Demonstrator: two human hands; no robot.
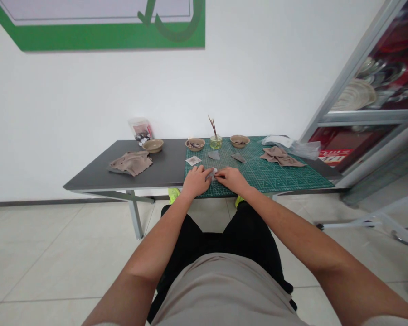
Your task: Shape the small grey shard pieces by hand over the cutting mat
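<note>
My left hand and my right hand rest close together on the green cutting mat near the table's front edge. Both pinch a small grey piece between their fingertips; what it is made of I cannot tell. Beyond the hands lie a white square piece and two grey flat pieces on the mat.
On the dark table are three tan bowls, a glass jar with sticks, beige cloths, and a plastic bag. A metal shelf frame stands at right.
</note>
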